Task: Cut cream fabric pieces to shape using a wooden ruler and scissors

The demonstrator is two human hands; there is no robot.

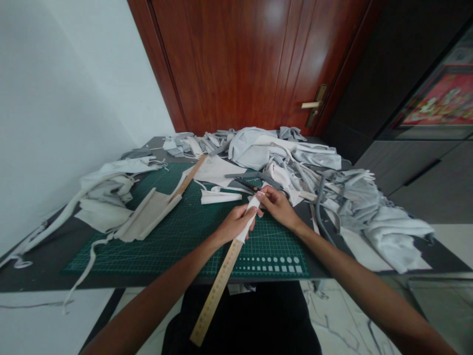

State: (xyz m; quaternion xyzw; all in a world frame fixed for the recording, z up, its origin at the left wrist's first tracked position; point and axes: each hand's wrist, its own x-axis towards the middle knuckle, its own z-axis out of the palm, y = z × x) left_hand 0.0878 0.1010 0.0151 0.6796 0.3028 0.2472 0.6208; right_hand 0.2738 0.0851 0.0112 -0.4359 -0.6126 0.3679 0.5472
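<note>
A wooden ruler (pixel 219 290) slants up from over my lap, its far end inside a narrow white fabric tube (pixel 245 230). My left hand (pixel 233 224) is closed around the tube with the ruler in it, thumb on top. At the tube's far end, my right hand (pixel 277 203) pinches the fabric between thumb and fingers. Just beyond my hands lie dark-handled scissors (pixel 248 186), partly hidden by the right hand and cloth. A small rolled white fabric piece (pixel 220 197) rests left of them on the green cutting mat (pixel 177 246).
Piles of grey and white cloth scraps (pixel 251 145) cover the table's back, with more scraps (pixel 388 222) at the right. A beige fabric piece (pixel 150 217) with a wooden strip (pixel 189 176) lies on the left. Behind the table stands a wooden door (pixel 236 64).
</note>
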